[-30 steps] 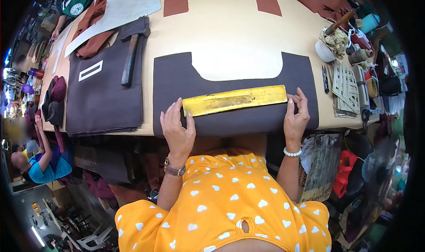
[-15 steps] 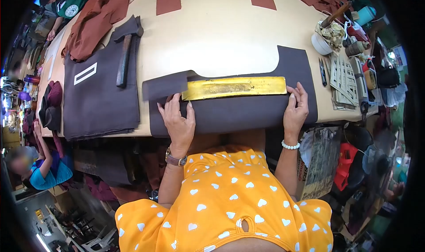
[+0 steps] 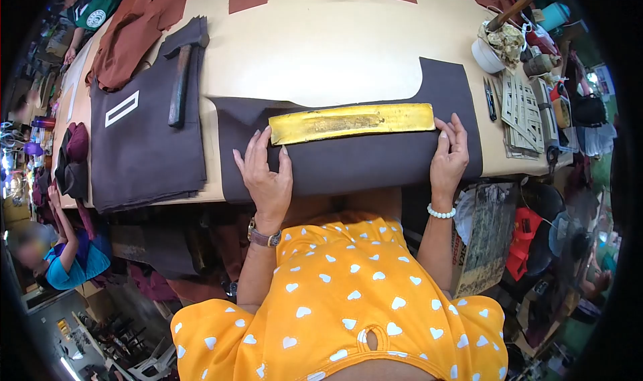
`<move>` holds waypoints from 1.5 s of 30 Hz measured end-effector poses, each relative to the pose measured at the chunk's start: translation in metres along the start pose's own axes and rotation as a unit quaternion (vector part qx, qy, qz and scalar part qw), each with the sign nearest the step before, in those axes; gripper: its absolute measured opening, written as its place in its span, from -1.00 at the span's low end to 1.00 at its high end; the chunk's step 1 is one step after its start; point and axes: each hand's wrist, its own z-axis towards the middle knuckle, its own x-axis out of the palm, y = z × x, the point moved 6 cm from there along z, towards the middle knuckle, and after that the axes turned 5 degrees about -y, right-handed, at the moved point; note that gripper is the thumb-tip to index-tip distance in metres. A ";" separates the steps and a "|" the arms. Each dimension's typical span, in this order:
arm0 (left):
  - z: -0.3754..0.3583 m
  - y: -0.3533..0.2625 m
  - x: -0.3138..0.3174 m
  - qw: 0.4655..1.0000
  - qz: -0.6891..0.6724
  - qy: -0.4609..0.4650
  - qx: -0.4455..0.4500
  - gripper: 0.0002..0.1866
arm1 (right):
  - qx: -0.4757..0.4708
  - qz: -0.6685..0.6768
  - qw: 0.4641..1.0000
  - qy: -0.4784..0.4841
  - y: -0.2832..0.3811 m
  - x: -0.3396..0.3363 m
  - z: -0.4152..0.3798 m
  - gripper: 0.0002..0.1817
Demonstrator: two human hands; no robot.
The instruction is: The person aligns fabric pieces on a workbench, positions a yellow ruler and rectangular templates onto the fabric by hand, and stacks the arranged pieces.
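A long, slightly curved yellow bar [image 3: 355,122], worn dark along its middle, lies across a dark brown sheet of material [image 3: 348,163] with a cut-out upper edge. My left hand [image 3: 265,179] has its thumb and fingertips at the bar's left end, the other fingers bent over the sheet. At the right end, my right hand [image 3: 450,153] holds the bar's corner between thumb and fingertips. Left of the sheet is a stack of similar dark pieces [image 3: 151,146], with a hammer [image 3: 179,86] and a small white rectangular frame [image 3: 122,108] on top.
Reddish-brown pieces [image 3: 137,36] lie at the far left of the table [image 3: 288,46]. On the right are a white bowl [image 3: 487,56], a black pen-like tool [image 3: 489,100] and pale slotted templates [image 3: 519,116]. Another person in a blue sleeve [image 3: 63,272] is at the left.
The sheet's upper-left part, folded up and blurred before, now lies flatter and spread out on the table. The view has shifted slightly; both hands stay at the bar's ends.
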 end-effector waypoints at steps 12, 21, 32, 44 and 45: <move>0.000 0.001 0.001 1.000 0.016 0.005 -0.002 -0.58 | -0.025 -0.032 0.999 -0.005 0.000 0.000 0.000 -0.63; 0.000 -0.002 0.002 0.999 0.037 0.021 0.014 -0.69 | -0.081 -0.071 0.994 0.005 0.003 0.001 -0.003 -0.81; 0.000 -0.002 0.003 0.998 0.046 0.019 0.023 -0.72 | -0.104 -0.106 0.989 0.021 0.005 0.002 -0.004 -0.82; 0.001 -0.003 0.003 0.999 0.041 0.018 0.029 -0.72 | -0.117 -0.111 0.987 0.008 0.006 0.002 -0.005 -0.83; 0.000 -0.002 0.003 0.999 0.039 0.013 0.031 -0.71 | -0.117 -0.109 0.987 0.007 0.006 0.002 -0.005 -0.83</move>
